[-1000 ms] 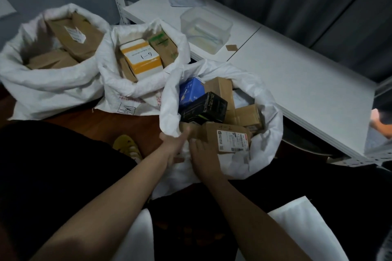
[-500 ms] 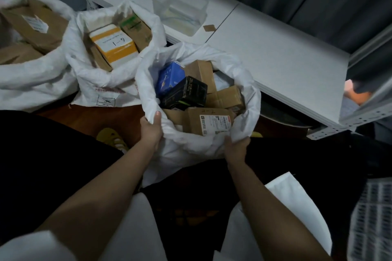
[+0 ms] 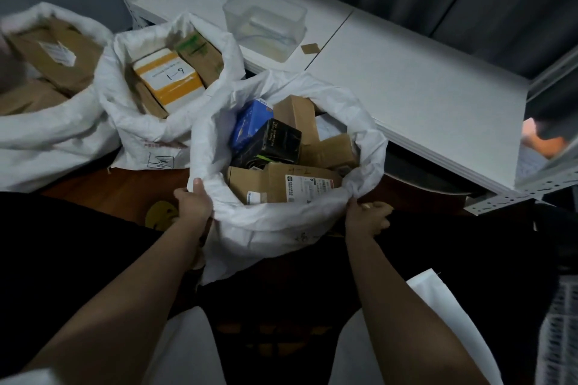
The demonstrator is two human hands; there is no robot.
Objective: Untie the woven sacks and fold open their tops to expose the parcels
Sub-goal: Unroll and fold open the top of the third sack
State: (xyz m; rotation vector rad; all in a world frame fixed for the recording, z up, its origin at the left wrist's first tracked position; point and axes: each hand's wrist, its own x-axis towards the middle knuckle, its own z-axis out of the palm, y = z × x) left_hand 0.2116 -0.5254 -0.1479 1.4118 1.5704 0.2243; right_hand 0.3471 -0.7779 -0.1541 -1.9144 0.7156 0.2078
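Three white woven sacks stand on the floor with their tops rolled open. The nearest sack (image 3: pixel 275 225) holds a blue box (image 3: pixel 250 122), a black box (image 3: pixel 275 142) and several brown cardboard parcels (image 3: pixel 281 184). My left hand (image 3: pixel 192 203) grips its rolled rim at the near left. My right hand (image 3: pixel 367 217) grips the rim at the near right. The middle sack (image 3: pixel 131 116) shows a white and orange box (image 3: pixel 169 78). The far left sack (image 3: pixel 47 147) holds brown paper parcels (image 3: pixel 53 53).
A low white table (image 3: pixel 422 97) runs behind the sacks, carrying a clear plastic tub (image 3: pixel 266 22). Metal shelving (image 3: pixel 500 197) stands at the right. A yellow shoe (image 3: pixel 159 214) is on the wooden floor by my left hand. Dark curtains hang behind.
My hands have moved apart along the near rim of the nearest sack, from its front middle to its left and right sides, widening the opening.
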